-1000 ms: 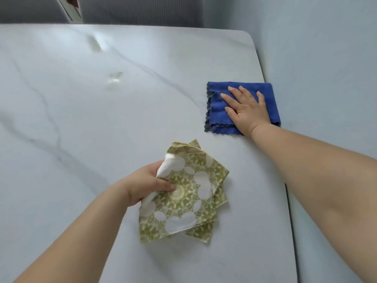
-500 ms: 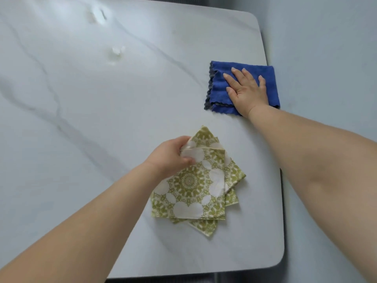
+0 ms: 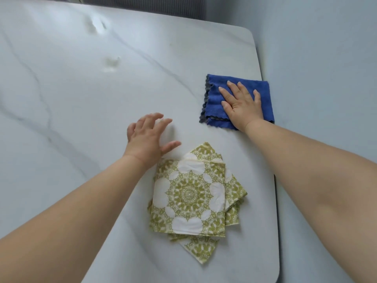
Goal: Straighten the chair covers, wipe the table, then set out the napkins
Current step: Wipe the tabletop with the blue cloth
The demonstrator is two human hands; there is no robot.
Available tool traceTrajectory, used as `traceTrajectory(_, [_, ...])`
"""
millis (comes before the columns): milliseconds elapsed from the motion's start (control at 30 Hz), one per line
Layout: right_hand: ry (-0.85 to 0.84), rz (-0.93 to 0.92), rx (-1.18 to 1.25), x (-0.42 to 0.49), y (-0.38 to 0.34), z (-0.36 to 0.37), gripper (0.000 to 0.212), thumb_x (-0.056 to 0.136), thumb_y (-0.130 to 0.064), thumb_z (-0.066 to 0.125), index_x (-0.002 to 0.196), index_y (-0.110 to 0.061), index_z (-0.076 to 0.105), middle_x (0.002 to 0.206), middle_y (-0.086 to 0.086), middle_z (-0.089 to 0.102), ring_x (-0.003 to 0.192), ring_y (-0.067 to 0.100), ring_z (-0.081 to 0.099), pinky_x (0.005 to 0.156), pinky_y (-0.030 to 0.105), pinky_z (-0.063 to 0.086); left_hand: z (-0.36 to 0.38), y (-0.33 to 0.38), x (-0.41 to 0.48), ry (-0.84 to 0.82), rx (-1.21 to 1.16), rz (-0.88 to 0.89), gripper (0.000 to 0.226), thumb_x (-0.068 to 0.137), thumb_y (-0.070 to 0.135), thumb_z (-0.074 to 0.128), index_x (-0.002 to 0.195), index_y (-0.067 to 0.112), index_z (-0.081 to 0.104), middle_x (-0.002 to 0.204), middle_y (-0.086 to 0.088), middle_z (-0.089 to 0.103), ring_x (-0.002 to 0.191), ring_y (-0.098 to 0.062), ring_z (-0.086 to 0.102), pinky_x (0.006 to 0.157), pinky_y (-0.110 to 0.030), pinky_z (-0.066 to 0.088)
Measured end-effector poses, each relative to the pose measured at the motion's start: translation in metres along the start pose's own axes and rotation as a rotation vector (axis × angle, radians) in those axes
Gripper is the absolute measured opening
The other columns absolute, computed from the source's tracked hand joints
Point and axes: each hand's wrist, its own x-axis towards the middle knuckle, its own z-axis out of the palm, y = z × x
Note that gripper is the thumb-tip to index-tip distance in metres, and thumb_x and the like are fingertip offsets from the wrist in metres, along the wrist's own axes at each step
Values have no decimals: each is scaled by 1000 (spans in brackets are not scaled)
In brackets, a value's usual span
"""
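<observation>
A fanned stack of green-and-white patterned napkins [image 3: 189, 199] lies on the white marble table [image 3: 81, 119] near its right front corner. My left hand [image 3: 149, 137] hovers just beyond the stack's far left corner, fingers spread and loose, holding nothing. A folded blue cleaning cloth [image 3: 216, 103] lies at the table's right edge. My right hand [image 3: 241, 103] rests flat on the cloth with straight fingers.
The table's right edge runs close beside a pale blue wall [image 3: 326, 78]. Grey veins and light glare mark the tabletop on the left and far side. A dark ribbed surface [image 3: 142, 5] shows beyond the far edge.
My left hand has let go of the napkin stack and lifted away toward the far left. The stack now lies flat. My right hand stays on the blue cloth.
</observation>
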Motion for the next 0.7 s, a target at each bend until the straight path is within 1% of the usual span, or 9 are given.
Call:
traceTrajectory(100, [-5, -6, -2, 14, 1, -3, 50, 102, -47, 14, 152, -43, 8, 162, -13, -1, 149, 13, -5, 118, 51, -3, 7, -15, 15, 28, 27, -13, 69, 80, 74, 16, 137, 41, 38, 149, 7, 28, 144, -19, 11, 111, -42, 10])
traceTrajectory(167, [2, 3, -4, 32, 0, -7, 50, 102, -47, 14, 151, -43, 7, 162, -13, -1, 149, 13, -5, 118, 51, -3, 10, -20, 23, 45, 59, -6, 69, 81, 72, 11, 137, 41, 38, 149, 7, 29, 144, -19, 12, 111, -40, 10])
traceTrajectory(300, [21, 17, -1, 71, -2, -16, 50, 102, -47, 14, 151, -43, 9, 162, -13, 1, 149, 14, -3, 118, 51, -2, 15, -18, 26, 99, 130, -13, 60, 86, 66, 16, 134, 39, 41, 147, 7, 35, 142, -20, 20, 110, -38, 12])
traceTrajectory(400, [26, 45, 29, 105, -5, -25, 50, 102, -47, 15, 151, -43, 11, 162, -12, 2, 149, 14, -2, 117, 52, -2, 16, -19, 27, 102, 143, -13, 57, 87, 65, 19, 133, 39, 43, 146, 7, 36, 141, -21, 22, 111, -39, 13])
traceTrajectory(533, [12, 141, 52, 140, -15, -32, 50, 102, -47, 13, 151, -44, 6, 162, -12, -4, 149, 17, -8, 116, 58, -2, 19, -20, 29, 126, 160, -18, 55, 88, 64, 22, 132, 39, 43, 146, 6, 38, 140, -21, 24, 112, -39, 13])
traceTrajectory(600, [-3, 165, 55, 143, -18, -34, 50, 102, -47, 12, 151, -45, 3, 162, -11, -6, 149, 18, -10, 115, 60, -3, 19, -21, 29, 126, 170, -16, 54, 89, 64, 22, 132, 40, 43, 145, 6, 38, 140, -21, 25, 112, -39, 13])
traceTrajectory(700, [-25, 153, 77, 121, -24, -30, 50, 102, -47, 11, 151, -46, 1, 162, -12, -8, 149, 18, -10, 115, 60, -4, 20, -22, 28, 117, 178, -20, 55, 88, 65, 19, 132, 41, 41, 146, 7, 35, 141, -21, 23, 112, -39, 13])
